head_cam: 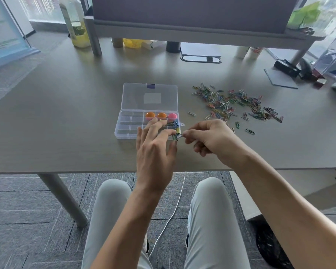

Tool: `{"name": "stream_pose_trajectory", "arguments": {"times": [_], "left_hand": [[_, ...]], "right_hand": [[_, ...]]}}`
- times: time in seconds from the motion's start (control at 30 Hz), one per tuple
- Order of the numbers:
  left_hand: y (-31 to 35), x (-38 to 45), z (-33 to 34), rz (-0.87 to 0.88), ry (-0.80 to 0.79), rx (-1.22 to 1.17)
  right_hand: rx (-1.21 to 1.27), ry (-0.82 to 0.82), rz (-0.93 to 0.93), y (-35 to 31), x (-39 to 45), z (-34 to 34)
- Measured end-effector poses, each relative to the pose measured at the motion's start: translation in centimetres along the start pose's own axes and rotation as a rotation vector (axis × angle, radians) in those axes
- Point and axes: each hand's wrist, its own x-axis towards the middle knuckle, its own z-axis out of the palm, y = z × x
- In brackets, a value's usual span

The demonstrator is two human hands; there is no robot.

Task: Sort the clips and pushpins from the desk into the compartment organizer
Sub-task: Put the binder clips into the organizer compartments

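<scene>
We're mid-drop: right hand (211, 140) fingers pinch a clip (177, 135) over the organizer (124, 131)'s near-right corner w/ left hand (155, 150) fingers spread, touching it; next, prob. release into that compartment.

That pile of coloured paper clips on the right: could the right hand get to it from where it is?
Probably yes. The paper clip pile lies on open desk just beyond the right hand, nothing between. But that hand already pinches a small clip.
</scene>
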Motion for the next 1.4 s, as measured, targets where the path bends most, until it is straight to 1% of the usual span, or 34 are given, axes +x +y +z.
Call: {"name": "stream_pose_trajectory", "arguments": {"times": [0.13, 0.27, 0.37, 0.43, 0.6, 0.87, 0.97, 1.17, 1.3, 1.4], "left_hand": [[-0.4, 0.5, 0.0, 0.030, -0.005, 0.023], [-0.5, 0.7, -0.3, -0.014, 0.005, 0.035], [-0.8, 0.8, -0.6, -0.057, 0.018, 0.034], [-0.9, 0.9, -0.8, -0.064, -0.001, 0.048], [-1.0, 0.8, -0.5, -0.067, -0.052, 0.128], [-0.9, 0.3, -0.4, -0.055, -0.052, 0.175], [-0.9, 0.4, -0.3, -0.052, -0.042, 0.168], [-0.8, 0.4, -0.2, -0.060, -0.024, 0.149], [-0.6, 0.4, -0.2, -0.060, -0.025, 0.167], [-0.4, 0.4, -0.3, -0.066, -0.026, 0.173]], "right_hand": [[-0.006, -0.020, 0.014, -0.1, 0.3, -0.1], [0.040, 0.105, -0.086, -0.5, 0.9, -0.3], [-0.063, 0.153, -0.197, -0.3, 1.2, 0.0], [-0.141, 0.184, -0.251, 0.0, 1.4, 0.4], [-0.195, 0.227, -0.317, 1.1, 1.6, 1.2], [-0.220, 0.202, -0.373, 1.8, 2.0, 1.5], [-0.277, 0.196, -0.399, 1.7, 2.1, 1.4], [-0.470, 0.184, -0.500, 1.2, 2.2, 1.1], [-0.548, 0.137, -0.473, 0.4, 2.1, 0.8], [-0.564, 0.077, -0.413, -0.7, 2.2, 0.6]]}}
